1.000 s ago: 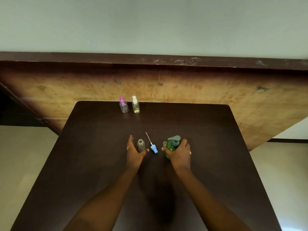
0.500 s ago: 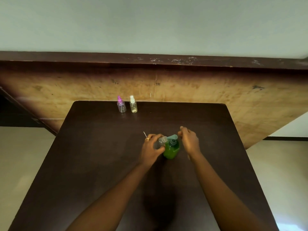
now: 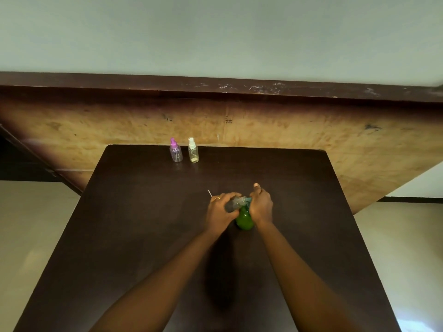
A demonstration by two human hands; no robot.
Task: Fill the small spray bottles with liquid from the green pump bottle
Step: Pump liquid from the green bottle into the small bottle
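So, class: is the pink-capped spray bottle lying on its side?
No, the pink-capped spray bottle stands upright at the table's far edge beside the white-capped bottle.

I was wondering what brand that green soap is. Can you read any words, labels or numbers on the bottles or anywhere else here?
None can be read.
Green pump bottle: no label visible; the hands cover its upper part.
Small clear bottle in the left hand: no print seen.
Pink-capped bottle and white-capped bottle: no print seen; too small to be sure.
Wooden panel: dark marks, too blurred to read as text.
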